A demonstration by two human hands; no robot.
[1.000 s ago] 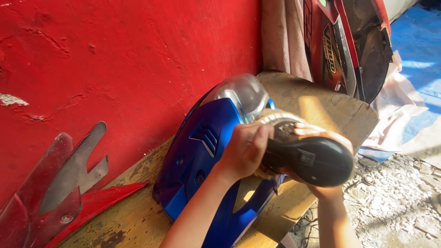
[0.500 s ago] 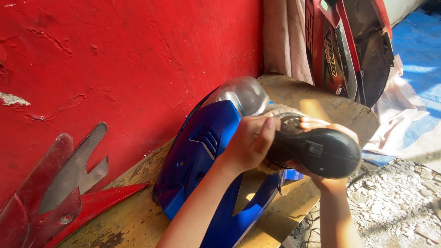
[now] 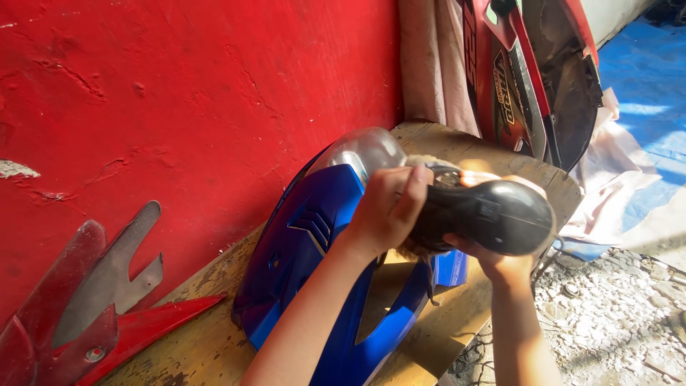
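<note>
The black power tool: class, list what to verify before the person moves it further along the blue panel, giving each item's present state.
1. Both hands on the black power tool: ok; left hand grips its front, right hand holds it from beneath.
2. Blue panel supported: ok; it lies on the wooden board and leans against the red wall.
3. Tool's working face touching the panel: cannot tell; the hands hide it.
4. Cord clear of the tool's path: cannot tell.
5. Red panel pieces apart from the work: ok; they sit further along the board.
</note>
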